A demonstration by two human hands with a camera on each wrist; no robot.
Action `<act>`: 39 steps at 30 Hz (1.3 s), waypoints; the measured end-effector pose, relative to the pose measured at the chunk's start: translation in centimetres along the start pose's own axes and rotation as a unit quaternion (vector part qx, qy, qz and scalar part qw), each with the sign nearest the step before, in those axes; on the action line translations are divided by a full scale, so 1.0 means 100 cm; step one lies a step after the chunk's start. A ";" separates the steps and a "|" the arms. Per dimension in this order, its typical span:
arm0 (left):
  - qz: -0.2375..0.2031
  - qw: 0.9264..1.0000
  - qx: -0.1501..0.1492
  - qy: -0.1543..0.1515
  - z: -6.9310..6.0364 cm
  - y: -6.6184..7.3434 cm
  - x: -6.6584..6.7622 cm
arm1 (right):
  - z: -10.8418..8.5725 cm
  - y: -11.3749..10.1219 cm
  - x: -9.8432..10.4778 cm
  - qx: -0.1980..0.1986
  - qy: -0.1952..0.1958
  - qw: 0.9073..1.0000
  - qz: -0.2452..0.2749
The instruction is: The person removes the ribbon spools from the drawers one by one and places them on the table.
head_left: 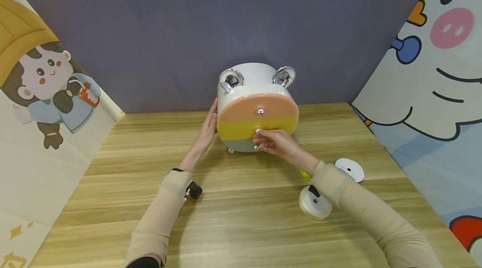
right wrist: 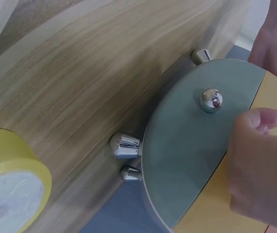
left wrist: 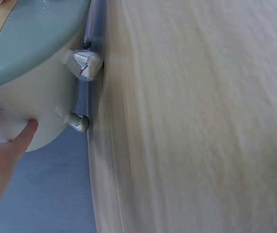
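A small rounded cabinet (head_left: 248, 77) with silver ears and short silver feet stands at the back of the table. Its front carries an orange drawer (head_left: 235, 111), a yellow drawer (head_left: 235, 130) and a grey-green drawer (right wrist: 187, 141), each with a silver knob. My right hand (head_left: 278, 144) pinches the middle knob (head_left: 257, 131), on the yellow drawer, which looks flush with the front. In the right wrist view that knob is mostly hidden by the fingers. Against the cabinet's left side rests my left hand (head_left: 206, 132), fingers extended; the left wrist view shows a fingertip touching the white wall.
Near my right forearm lie a white roll (head_left: 315, 206) and a white disc (head_left: 350, 169). A yellow tape roll (right wrist: 17, 179) is partly hidden by that arm in the head view. Behind the cabinet rises a grey wall (head_left: 169, 42); printed panels flank the wooden table (head_left: 233, 226).
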State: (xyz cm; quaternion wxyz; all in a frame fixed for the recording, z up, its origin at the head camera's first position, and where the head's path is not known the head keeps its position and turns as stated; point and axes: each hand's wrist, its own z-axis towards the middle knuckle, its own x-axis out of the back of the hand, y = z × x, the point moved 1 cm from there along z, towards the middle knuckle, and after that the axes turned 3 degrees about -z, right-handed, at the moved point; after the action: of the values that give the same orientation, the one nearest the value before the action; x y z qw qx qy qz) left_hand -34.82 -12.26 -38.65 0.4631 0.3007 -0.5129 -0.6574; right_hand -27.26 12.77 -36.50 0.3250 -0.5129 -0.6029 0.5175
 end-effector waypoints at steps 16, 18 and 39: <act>0.005 1.000 -0.005 -0.009 0.001 -0.001 0.005 | -0.005 0.022 0.000 -0.103 0.000 0.995 -0.012; 0.005 1.000 -0.005 -0.009 0.001 0.000 0.005 | -0.002 0.028 0.000 -0.120 -0.001 0.993 -0.010; 0.014 1.000 0.005 -0.007 0.000 -0.002 0.002 | 0.021 0.048 -0.012 -0.126 0.036 0.991 0.017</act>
State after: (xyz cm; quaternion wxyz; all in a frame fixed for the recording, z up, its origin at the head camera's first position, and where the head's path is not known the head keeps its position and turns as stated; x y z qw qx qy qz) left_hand -34.99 -12.42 -38.78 0.4671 0.2908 -0.5233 -0.6507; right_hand -27.51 10.68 -41.45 0.2708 -0.5781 -0.6425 0.4239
